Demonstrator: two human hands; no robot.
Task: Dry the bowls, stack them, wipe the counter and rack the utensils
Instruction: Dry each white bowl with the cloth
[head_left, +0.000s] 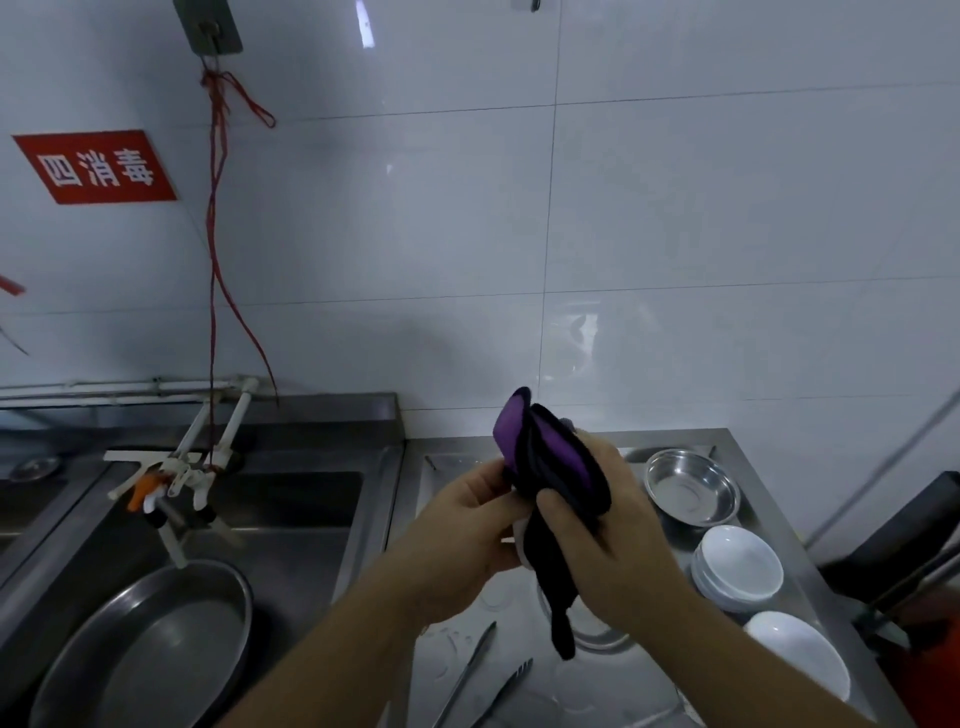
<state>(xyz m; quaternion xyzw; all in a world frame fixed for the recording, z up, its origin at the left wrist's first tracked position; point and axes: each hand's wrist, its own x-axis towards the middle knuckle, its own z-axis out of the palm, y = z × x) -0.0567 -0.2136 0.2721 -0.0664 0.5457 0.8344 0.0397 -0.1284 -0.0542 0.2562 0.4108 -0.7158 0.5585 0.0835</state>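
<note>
A purple-and-black cloth (551, 470) is being gripped above the steel counter (769, 519) by the left hand (470, 525) and the right hand (597, 525), fingers curled round it; something white is being partly hidden inside the cloth. A steel bowl (692, 488), stacked white bowls (737, 567) and a further white bowl (800, 657) are being kept along the counter's right side. Tongs (467, 675) are lying near the front edge.

Folded cloth (550, 467): purple face, black edging and tail. Stacked small bowls (737, 566): plain white. Round steel bowl (691, 486): bare silver-grey. Rectangular wall sign (96, 166): red, white characters. Hanging cord (213, 234): red. Wall tiles (727, 208): white.
</note>
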